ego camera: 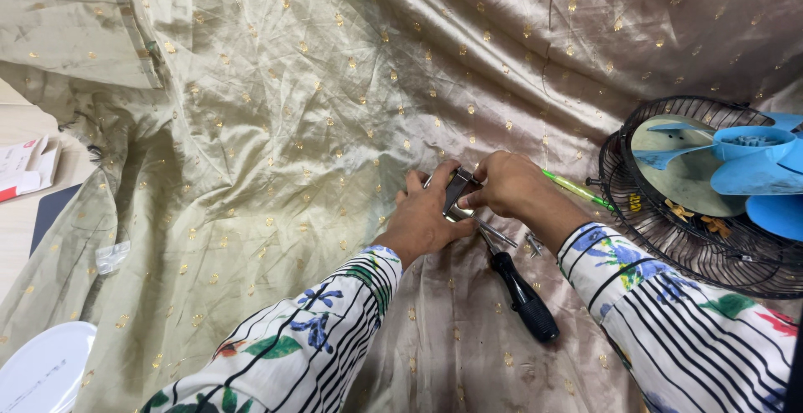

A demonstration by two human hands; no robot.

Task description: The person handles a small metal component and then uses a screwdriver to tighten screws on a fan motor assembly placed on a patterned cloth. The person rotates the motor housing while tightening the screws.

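Shiny metal bracket (458,193), small, stiff and likely slick, sits pinched between both hands above the gold-dotted satin cloth (335,87): left hand (427,216) cups it underneath, right hand (506,183) grips its top edge; its flat sides look safest to hold. A black-handled screwdriver (523,296) lies just beside.

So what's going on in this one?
A person in striped, flowered sleeves works over a shiny beige cloth. Both hands meet on a small metal part: the left hand supports it from below, and the right hand grips it from above. A black-handled screwdriver lies on the cloth just below the hands. To the right sits a black fan cage with blue fan blades.
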